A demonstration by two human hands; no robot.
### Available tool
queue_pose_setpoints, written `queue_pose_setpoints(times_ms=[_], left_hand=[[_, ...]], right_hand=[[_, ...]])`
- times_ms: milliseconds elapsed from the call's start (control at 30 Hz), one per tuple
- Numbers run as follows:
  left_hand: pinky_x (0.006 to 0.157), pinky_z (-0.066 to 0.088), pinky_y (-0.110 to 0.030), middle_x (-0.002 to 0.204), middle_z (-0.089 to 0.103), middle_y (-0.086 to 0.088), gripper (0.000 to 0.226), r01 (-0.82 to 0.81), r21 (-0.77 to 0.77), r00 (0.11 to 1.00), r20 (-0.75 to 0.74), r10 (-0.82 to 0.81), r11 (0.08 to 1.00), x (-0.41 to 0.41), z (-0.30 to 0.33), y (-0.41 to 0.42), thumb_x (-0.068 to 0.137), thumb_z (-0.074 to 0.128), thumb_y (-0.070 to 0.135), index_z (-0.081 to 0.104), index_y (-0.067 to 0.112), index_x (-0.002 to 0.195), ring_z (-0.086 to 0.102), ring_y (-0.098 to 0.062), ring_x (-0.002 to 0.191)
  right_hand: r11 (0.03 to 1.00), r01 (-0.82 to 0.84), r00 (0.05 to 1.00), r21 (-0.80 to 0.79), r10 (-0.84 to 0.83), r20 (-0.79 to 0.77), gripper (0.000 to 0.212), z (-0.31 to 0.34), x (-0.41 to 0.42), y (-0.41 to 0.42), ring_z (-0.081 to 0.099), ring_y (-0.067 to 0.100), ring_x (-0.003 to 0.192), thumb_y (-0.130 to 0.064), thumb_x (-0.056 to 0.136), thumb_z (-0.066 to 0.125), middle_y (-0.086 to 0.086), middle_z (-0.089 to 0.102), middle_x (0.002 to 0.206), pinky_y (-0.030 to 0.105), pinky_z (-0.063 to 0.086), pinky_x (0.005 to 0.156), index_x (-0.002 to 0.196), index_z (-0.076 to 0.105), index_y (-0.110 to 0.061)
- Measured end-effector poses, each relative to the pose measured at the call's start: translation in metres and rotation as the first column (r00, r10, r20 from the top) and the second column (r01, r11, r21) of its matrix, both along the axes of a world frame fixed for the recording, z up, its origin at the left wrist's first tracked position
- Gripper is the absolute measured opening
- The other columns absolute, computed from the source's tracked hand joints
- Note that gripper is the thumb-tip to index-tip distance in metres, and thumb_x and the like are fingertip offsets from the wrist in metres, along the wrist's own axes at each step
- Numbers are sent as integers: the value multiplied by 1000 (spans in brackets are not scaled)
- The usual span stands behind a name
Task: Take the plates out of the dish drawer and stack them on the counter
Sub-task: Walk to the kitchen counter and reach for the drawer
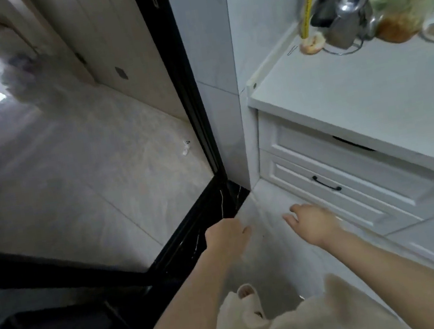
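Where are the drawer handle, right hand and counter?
drawer handle [326,184]: head view, middle of the black bar.
right hand [313,220]: head view, back of the hand.
counter [370,102]: head view, bare white top near the front edge.

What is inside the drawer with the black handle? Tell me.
Nothing inside shows: the drawer is closed, its white front hiding any contents. Both hands are empty, below it.

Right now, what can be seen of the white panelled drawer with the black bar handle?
The white panelled drawer sits below the white counter, second in the stack of fronts. Its face has a raised rectangular frame, painted-looking and matte. A short black bar handle is fixed near its middle. It appears shut, flush with its neighbours. Nothing touches it; the right hand hovers, open, just short of it.
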State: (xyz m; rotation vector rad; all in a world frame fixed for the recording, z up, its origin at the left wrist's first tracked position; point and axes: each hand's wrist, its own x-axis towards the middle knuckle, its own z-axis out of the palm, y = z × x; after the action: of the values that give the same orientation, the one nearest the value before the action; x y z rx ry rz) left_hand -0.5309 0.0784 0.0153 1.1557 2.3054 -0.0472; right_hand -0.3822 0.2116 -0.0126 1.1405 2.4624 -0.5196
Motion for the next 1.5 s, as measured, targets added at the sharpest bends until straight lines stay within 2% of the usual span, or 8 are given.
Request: queue_pose_setpoints(times_ms=[233,467,667,833,967,1200,1333,1500], left_hand=[[59,34,-29,67,50,4,38,238,86,970,37,-241,968,-20,-12,36,92,36,48,51,19,72,58,-23,74],[72,44,-31,96,67,-1,46,396,68,914,71,-400,916,4,-30,94,91,37,54,63,16,93,62,-24,94],[86,44,-35,115,65,-1,49,479,0,876,63,-478,878,37,-38,142,91,37,56,61,20,115,59,-23,109],[72,42,-31,97,66,0,43,463,-44,886,35,-462,885,51,-42,176,91,37,53,64,21,99,62,-22,93],[71,45,-32,94,65,-1,40,455,-88,890,15,-455,886,58,-44,194,91,36,51,60,19,88,60,-22,87],[68,42,-31,99,64,-3,44,491,-120,870,24,-492,863,62,-47,228,90,36,54,59,18,101,60,-24,93],[75,43,-33,113,64,-4,51,543,-103,839,39,-542,833,58,-52,249,91,35,57,55,20,119,59,-23,103],[81,46,-35,117,63,-5,51,633,-81,774,36,-632,770,45,-57,275,92,34,56,56,19,118,59,-24,105]], right_hand=[[932,358,932,-56,-361,-37,48,-4,18,-7,54,28,119,-48,96,31,12,60,127,38,42,95,127,50,-17],[855,516,855,-60,-518,-29,51,-7,53,17,53,28,120,-51,96,30,11,59,129,39,42,95,129,49,-17],[811,581,810,-70,-584,-52,49,-13,81,47,55,28,117,-50,96,31,10,61,126,38,43,93,127,50,-17],[798,593,798,-110,-600,-56,49,-21,97,80,54,29,117,-48,96,31,10,61,127,39,42,93,130,48,-16],[794,592,798,-139,-601,-38,50,-24,103,101,53,29,119,-47,96,33,9,60,129,40,42,94,133,46,-16],[786,598,793,-158,-608,-21,51,-31,100,121,54,29,118,-50,95,34,10,61,127,40,43,94,130,46,-16],[764,625,772,-158,-635,-15,50,-36,92,133,55,29,116,-50,95,34,11,62,125,40,44,93,129,46,-15],[731,664,743,-157,-668,28,52,-39,73,145,54,28,118,-50,95,33,11,60,127,40,43,94,134,42,-16]])
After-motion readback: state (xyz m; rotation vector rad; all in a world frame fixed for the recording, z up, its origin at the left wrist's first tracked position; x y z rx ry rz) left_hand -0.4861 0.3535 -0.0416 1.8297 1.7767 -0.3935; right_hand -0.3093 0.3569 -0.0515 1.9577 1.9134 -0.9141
